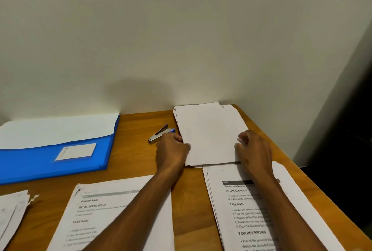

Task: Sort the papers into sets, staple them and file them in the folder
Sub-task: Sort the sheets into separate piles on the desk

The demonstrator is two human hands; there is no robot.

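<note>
A stack of blank-faced papers point(209, 133) lies at the back right of the wooden desk. My left hand point(172, 150) grips its left edge and my right hand point(253, 150) holds its right edge. A silver and blue stapler point(159, 134) lies just left of the stack, partly behind my left hand. An open blue folder point(50, 162) with a white label lies at the left, a white sheet in its pocket. Printed paper sets lie near me: one in the middle point(112, 210) under my left forearm, one on the right point(249, 210) under my right forearm.
More torn-cornered sheets point(12, 210) lie at the near left edge. A pale wall point(181, 39) rises right behind the desk. The desk's right edge point(314, 186) drops off into a dark area.
</note>
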